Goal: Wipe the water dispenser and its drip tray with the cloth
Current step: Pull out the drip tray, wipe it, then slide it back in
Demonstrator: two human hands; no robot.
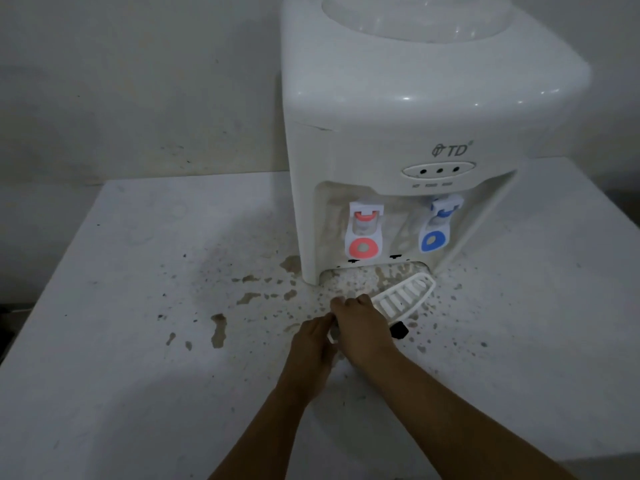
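The white water dispenser (pixel 398 133) stands at the back right of the table, with a red tap (pixel 364 233) and a blue tap (pixel 434 233) in its recess. Its white slotted drip tray (pixel 403 297) is pulled out of the slot and lies skewed, far end toward the dispenser. My right hand (pixel 360 327) is curled over the tray's near left end and grips it. My left hand (pixel 313 341) sits just left of it, fingers curled on the same end, where a bit of white shows between the hands. No cloth is plainly visible.
The white table (pixel 138 306) is spotted with brown stains and specks in front of and left of the dispenser. A small black part (pixel 399 330) pokes out beside my right hand under the tray. A stained wall (pixel 138 81) stands behind.
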